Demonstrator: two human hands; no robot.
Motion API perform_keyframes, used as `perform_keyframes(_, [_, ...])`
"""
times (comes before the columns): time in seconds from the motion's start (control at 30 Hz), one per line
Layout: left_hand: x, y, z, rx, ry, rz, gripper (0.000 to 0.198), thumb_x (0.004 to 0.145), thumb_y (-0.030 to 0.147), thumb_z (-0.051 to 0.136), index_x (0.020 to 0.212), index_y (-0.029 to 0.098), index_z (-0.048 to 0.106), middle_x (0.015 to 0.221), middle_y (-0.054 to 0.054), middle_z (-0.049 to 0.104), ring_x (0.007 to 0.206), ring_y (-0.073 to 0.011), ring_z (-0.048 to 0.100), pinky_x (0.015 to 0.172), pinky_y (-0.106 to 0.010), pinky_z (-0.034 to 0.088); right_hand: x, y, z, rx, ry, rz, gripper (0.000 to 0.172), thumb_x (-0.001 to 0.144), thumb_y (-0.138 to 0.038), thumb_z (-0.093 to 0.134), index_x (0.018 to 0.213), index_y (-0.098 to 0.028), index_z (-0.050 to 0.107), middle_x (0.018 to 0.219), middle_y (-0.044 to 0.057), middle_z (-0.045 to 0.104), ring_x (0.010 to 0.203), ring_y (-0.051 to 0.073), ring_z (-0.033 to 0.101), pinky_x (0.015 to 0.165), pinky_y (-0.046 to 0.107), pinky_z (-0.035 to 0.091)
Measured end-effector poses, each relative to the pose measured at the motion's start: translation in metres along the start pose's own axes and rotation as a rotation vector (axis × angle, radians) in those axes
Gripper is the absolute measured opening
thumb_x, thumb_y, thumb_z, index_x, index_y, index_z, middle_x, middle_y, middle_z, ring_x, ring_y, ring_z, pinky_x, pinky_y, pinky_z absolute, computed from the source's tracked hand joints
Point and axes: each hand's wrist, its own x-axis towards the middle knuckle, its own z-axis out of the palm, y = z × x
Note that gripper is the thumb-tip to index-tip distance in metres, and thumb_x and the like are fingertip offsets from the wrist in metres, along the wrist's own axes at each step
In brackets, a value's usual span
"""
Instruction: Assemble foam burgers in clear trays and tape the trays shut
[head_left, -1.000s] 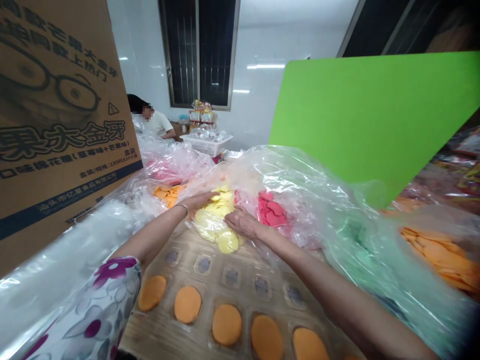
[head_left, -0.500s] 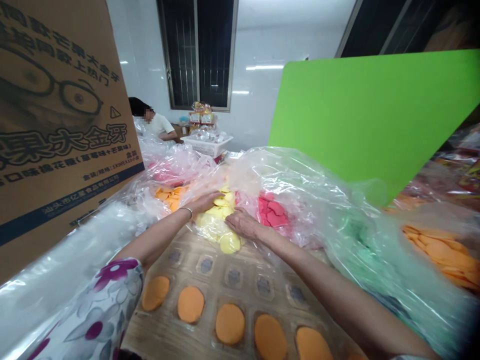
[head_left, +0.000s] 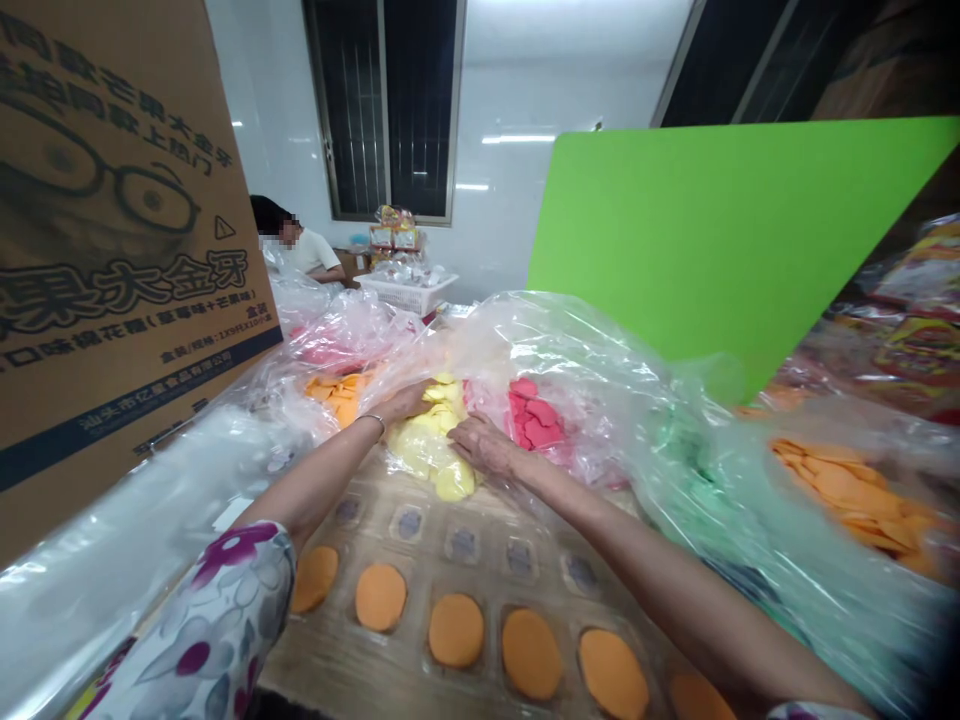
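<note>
My left hand [head_left: 405,403], with a thin bracelet at the wrist, rests at the far side of a pile of soft yellow dough pieces [head_left: 429,445]. My right hand [head_left: 484,446] lies on the pile's near right edge, its fingers partly hidden. Pink-red dough [head_left: 531,418] sits in clear plastic to the right, and orange dough pieces [head_left: 337,395] lie to the left. Nearer me, a moulded plastic tray [head_left: 409,523] holds flat orange discs [head_left: 455,630] in rows, and its farther row of wells shows no discs.
A large printed cardboard box [head_left: 112,250] stands at the left, and a green board [head_left: 705,240] rises at the right. Bagged green dough [head_left: 686,450] and orange pieces [head_left: 847,495] lie right. A seated person [head_left: 304,250] and white basket [head_left: 405,293] are far back.
The view has swung slightly left. Both hands remain on the yellow dough, and my left hand sits a little farther into the pile.
</note>
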Motion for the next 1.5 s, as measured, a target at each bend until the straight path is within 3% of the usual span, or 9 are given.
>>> perform_keyframes(0.2, [0.009, 0.008, 0.008, -0.243, 0.089, -0.147, 0.029, 0.090, 0.033, 0.054, 0.113, 0.016, 0.058, 0.118, -0.009, 0.057, 0.101, -0.0214, 0.058, 0.086, -0.042, 0.050, -0.014, -0.006, -0.009, 0.046, 0.061, -0.003, 0.017, 0.089, -0.015, 0.047, 0.096, -0.014, 0.063, 0.099, 0.011, 0.067, 0.102, 0.020, 0.058, 0.102, 0.038, 0.028])
perform_keyframes(0.4, [-0.006, 0.018, -0.004, -0.569, 0.244, -0.269, 0.025, 0.086, 0.028, 0.059, 0.107, 0.015, 0.060, 0.115, -0.009, 0.059, 0.102, -0.0227, 0.057, 0.087, -0.040, 0.050, -0.037, 0.001, -0.022, 0.141, 0.200, -0.012, 0.020, 0.086, -0.014, 0.051, 0.103, -0.015, 0.062, 0.113, 0.013, 0.064, 0.112, 0.022, 0.055, 0.101, 0.041, 0.036])
perform_keyframes(0.57, [-0.030, 0.047, -0.018, -0.924, 0.198, -0.327, 0.027, 0.077, 0.021, 0.068, 0.101, 0.012, 0.060, 0.097, -0.010, 0.066, 0.089, -0.0213, 0.061, 0.078, -0.035, 0.052, -0.044, 0.002, -0.034, 0.414, 0.377, 0.261, 0.027, 0.088, -0.021, 0.050, 0.113, -0.015, 0.059, 0.115, 0.013, 0.064, 0.101, 0.020, 0.061, 0.090, 0.036, 0.048])
perform_keyframes(0.7, [-0.065, 0.087, -0.019, -1.157, 0.125, -0.306, 0.029, 0.075, 0.022, 0.071, 0.101, 0.017, 0.059, 0.105, -0.007, 0.065, 0.088, -0.0169, 0.062, 0.075, -0.029, 0.053, -0.049, -0.011, -0.051, 0.765, 0.449, 0.538, 0.033, 0.087, -0.038, 0.054, 0.108, -0.014, 0.059, 0.109, 0.013, 0.065, 0.086, 0.018, 0.065, 0.072, 0.030, 0.054])
perform_keyframes(0.87, [-0.122, 0.144, 0.002, -1.339, 0.056, -0.333, 0.025, 0.078, 0.022, 0.068, 0.101, 0.018, 0.061, 0.109, -0.006, 0.064, 0.090, -0.0159, 0.063, 0.075, -0.026, 0.054, -0.075, -0.045, -0.060, 1.276, 0.372, 0.630, 0.036, 0.079, -0.046, 0.064, 0.093, -0.013, 0.059, 0.082, 0.007, 0.067, 0.057, 0.011, 0.063, 0.049, 0.020, 0.049])
perform_keyframes(0.97, [-0.151, 0.173, 0.020, -1.456, 0.057, -0.401, 0.025, 0.079, 0.022, 0.067, 0.103, 0.020, 0.062, 0.108, -0.005, 0.066, 0.093, -0.0189, 0.064, 0.078, -0.030, 0.055, -0.103, -0.065, -0.060, 1.299, 0.487, 0.652, 0.041, 0.071, -0.041, 0.073, 0.097, -0.015, 0.057, 0.069, -0.001, 0.062, 0.049, 0.010, 0.058, 0.045, 0.020, 0.046])
perform_keyframes(1.1, [-0.178, 0.199, 0.050, -1.604, 0.054, -0.509, 0.028, 0.081, 0.020, 0.065, 0.108, 0.020, 0.061, 0.111, -0.005, 0.066, 0.097, -0.0194, 0.064, 0.083, -0.031, 0.055, -0.141, -0.081, -0.060, 1.316, 0.610, 0.593, 0.042, 0.065, -0.038, 0.076, 0.096, -0.017, 0.057, 0.070, -0.004, 0.056, 0.055, 0.009, 0.057, 0.050, 0.021, 0.047])
perform_keyframes(1.3, [-0.191, 0.228, 0.096, -1.711, -0.033, -0.474, 0.035, 0.081, 0.020, 0.064, 0.115, 0.017, 0.058, 0.113, -0.008, 0.066, 0.106, -0.0240, 0.062, 0.090, -0.037, 0.054, -0.175, -0.085, -0.061, 1.334, 0.598, 0.605, 0.038, 0.065, -0.035, 0.076, 0.094, -0.018, 0.060, 0.078, -0.002, 0.058, 0.060, 0.008, 0.056, 0.053, 0.021, 0.048])
perform_keyframes(1.5, [-0.187, 0.240, 0.113, -1.724, -0.073, -0.489, 0.032, 0.082, 0.018, 0.061, 0.114, 0.017, 0.060, 0.109, -0.006, 0.068, 0.112, -0.0248, 0.059, 0.091, -0.036, 0.052, -0.193, -0.084, -0.066, 1.404, 0.677, 0.604, 0.034, 0.067, -0.038, 0.073, 0.093, -0.017, 0.063, 0.079, 0.000, 0.062, 0.068, 0.011, 0.058, 0.058, 0.021, 0.049])
